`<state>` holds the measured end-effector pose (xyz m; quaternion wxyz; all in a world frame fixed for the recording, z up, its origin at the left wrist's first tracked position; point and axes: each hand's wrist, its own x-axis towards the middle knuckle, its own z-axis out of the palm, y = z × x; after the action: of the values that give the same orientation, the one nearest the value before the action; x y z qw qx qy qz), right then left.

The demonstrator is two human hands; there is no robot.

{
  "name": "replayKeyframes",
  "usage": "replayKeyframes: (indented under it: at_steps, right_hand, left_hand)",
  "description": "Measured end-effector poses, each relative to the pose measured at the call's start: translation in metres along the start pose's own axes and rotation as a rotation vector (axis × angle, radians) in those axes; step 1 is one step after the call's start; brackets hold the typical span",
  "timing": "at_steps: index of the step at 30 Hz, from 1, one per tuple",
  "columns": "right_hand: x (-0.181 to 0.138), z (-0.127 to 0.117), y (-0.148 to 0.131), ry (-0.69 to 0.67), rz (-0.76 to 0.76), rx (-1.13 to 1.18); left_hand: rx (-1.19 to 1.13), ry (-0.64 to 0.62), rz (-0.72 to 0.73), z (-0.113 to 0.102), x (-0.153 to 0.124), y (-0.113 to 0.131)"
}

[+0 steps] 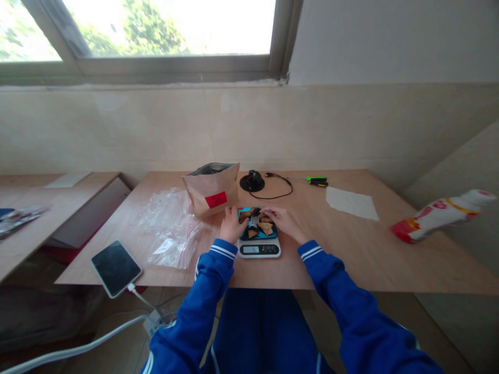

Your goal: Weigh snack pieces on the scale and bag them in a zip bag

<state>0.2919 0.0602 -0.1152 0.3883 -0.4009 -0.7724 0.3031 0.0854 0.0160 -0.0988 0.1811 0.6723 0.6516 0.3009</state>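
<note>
A small white kitchen scale point(259, 250) with a lit display stands near the front edge of a wooden table point(351, 249). A blue dish point(273, 234) on it holds several brown dried pieces point(266, 227). My left hand point(231, 224) rests against the dish's left side, fingers curled at its rim. From the right, my right hand point(283, 220) reaches over the dish, fingertips pinched on something small among the pieces. An open brown paper bag point(212, 191) with a red label stands just behind my left hand.
Clear zip bags point(170, 226) lie left of the scale. A phone point(116, 268) on a white cable sits at the table's front left corner. Behind are a black round device with cord point(252, 181), a green-handled tool point(317, 181) and a white sheet point(351, 203). A red-and-white packet point(440, 214) lies right.
</note>
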Motion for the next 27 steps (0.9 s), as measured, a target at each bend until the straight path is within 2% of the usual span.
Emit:
replayKeyframes:
  at_steps: [8,13,18,23,27]
  right_hand:
    - [-0.001,-0.010,0.006,0.037,-0.008,-0.085]
    - [-0.001,-0.009,0.003,0.081,-0.033,-0.095]
    - [0.002,-0.006,-0.010,0.103,-0.044,-0.105]
    - [0.001,-0.012,-0.027,0.197,-0.081,-0.107]
    - [-0.010,-0.022,-0.034,0.324,-0.006,-0.059]
  left_hand:
    - [-0.060,0.009,0.070,-0.004,-0.004,-0.008]
    - [0.071,-0.035,0.179,-0.012,-0.007,-0.005]
    - [0.149,-0.073,0.195,-0.015,-0.012,0.001]
    - [0.020,-0.117,0.149,-0.013,-0.015,0.002]
    - [-0.176,-0.079,0.183,-0.010,-0.015,-0.003]
